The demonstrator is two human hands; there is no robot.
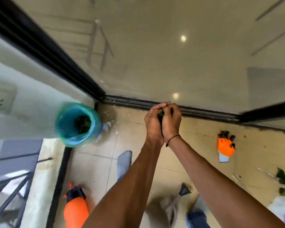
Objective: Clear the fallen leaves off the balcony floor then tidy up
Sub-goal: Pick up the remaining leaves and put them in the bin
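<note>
Fingers (161, 106) of both hands curled together around what looks like green leaves (161, 114), right of the lined bin (77, 124).

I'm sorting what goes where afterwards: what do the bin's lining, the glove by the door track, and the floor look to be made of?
The bin's blue-green liner looks like thin plastic film: translucent and crinkled over the rim. The orange-and-grey work glove seems knit fabric with a matte rubbery orange coating, its fingertips dark. The beige balcony floor looks like glazed ceramic tile, given its grout lines and faint sheen, though blur leaves that open.
</note>
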